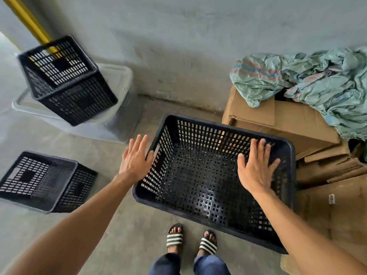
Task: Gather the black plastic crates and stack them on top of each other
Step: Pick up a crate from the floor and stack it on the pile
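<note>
A large black perforated crate (pixel 198 187) stands open side up on the concrete floor in front of me. My left hand (pixel 136 158) hovers flat, fingers spread, just outside its left wall, thumb near the rim. My right hand (pixel 257 168) is spread over the crate's right side, above its inside, holding nothing. A smaller black crate (pixel 67 80) sits tilted on a clear plastic tub at the upper left. Another small black crate (pixel 45 181) rests on the floor at the left.
The clear plastic tub (pixel 121 116) stands against the grey wall. A yellow pole (pixel 29 22) leans into the tilted crate. Flattened cardboard boxes (pixel 288 120) with a crumpled green sack (pixel 317 76) pile up on the right. My feet in striped sandals (pixel 191 240) stand below the large crate.
</note>
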Demonstrator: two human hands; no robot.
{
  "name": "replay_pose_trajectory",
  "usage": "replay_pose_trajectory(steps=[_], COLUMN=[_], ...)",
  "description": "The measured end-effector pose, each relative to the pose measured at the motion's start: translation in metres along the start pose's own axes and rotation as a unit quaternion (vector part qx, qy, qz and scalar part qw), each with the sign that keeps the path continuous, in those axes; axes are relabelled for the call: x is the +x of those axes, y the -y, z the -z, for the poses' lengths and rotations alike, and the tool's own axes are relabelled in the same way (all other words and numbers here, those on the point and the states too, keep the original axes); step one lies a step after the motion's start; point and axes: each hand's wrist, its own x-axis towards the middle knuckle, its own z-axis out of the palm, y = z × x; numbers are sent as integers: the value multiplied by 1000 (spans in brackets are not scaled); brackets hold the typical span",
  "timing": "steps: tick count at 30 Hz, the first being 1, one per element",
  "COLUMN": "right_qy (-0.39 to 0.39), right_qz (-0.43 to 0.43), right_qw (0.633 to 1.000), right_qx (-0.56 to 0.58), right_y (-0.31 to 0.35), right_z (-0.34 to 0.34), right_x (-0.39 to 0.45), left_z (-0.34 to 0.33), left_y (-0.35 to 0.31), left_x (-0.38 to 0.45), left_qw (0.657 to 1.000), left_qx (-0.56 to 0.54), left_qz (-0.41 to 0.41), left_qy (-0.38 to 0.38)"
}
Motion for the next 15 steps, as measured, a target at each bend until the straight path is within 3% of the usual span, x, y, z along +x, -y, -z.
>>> replay_pose_trajectory(steps=[7, 15], right_qy=[54, 101], right_qz=[153, 307], right_qw=[986, 945], right_qx=[24, 40], right_y=[131, 291], right_z=[-23, -68], right_x=[-18, -104], left_z=[33, 65], left_y=[70, 198], left_x=[-57, -142], left_qw=[994, 969], left_qx=[21, -19], left_qz=[96, 227], left_qy=[-43, -93])
